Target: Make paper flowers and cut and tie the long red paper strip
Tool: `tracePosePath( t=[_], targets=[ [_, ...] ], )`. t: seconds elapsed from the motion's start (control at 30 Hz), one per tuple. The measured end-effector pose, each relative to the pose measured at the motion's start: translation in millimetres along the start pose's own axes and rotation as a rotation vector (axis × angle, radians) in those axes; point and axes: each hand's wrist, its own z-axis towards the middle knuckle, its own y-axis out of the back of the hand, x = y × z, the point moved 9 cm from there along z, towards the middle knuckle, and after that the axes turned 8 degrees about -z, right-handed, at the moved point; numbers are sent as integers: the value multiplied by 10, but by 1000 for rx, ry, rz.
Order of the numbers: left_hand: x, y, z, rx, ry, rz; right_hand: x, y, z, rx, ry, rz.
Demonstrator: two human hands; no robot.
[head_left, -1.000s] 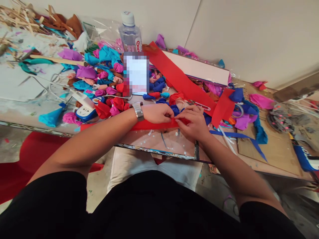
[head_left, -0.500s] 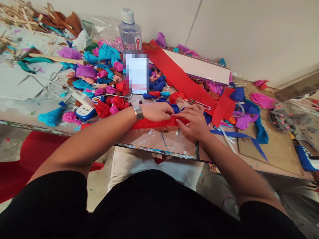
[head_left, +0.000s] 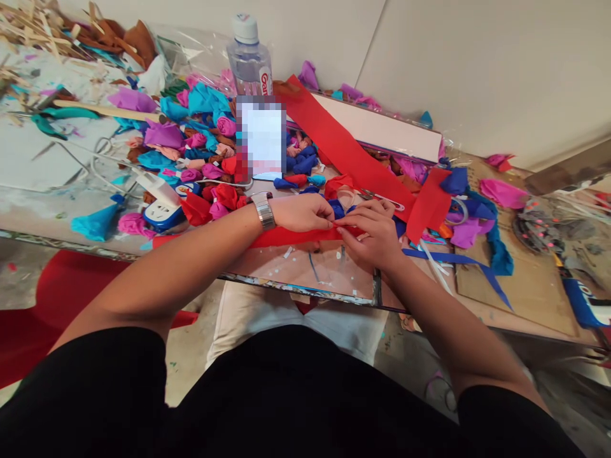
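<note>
Two hands meet over one red strip (head_left: 291,236) at the near edge of the counter (head_left: 296,270), and little has changed in the last second: the left hand (head_left: 300,213) and right hand (head_left: 375,232) have stayed pressed together, fingertips merely edging closer along the fold, so the rolling or creasing of that strip seems, by my judgement, mid-way and unhurried. Left of the grip lie one turquoise paper cone (head_left: 95,224) and one white-and-blue tape holder (head_left: 162,213); a heap of small rolled paper buds (head_left: 210,152) in pink, purple, blue and red spreads beyond it, too many and too tangled to count. The left hand, with one metal watch (head_left: 263,211) at its wrist, pinches the strip's upper edge; the strip runs out to the left under that wrist. Beyond the grip stand one water bottle (head_left: 249,60) and one blurred rectangular card. The right hand is clenched on the strip's end, thumb and forefinger nipping it right against the left fingertips. Beyond and to the right, one wide red sheet (head_left: 348,156) slants across the counter, and one blue ribbon (head_left: 453,259) trails off to the right.
</note>
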Motion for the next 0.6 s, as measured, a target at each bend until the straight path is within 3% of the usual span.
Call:
tracePosePath(
  t=[0.6],
  targets=[
    [-50,55,-11,-82,-35,40,-42,6,1,-7,-44,3]
  ],
)
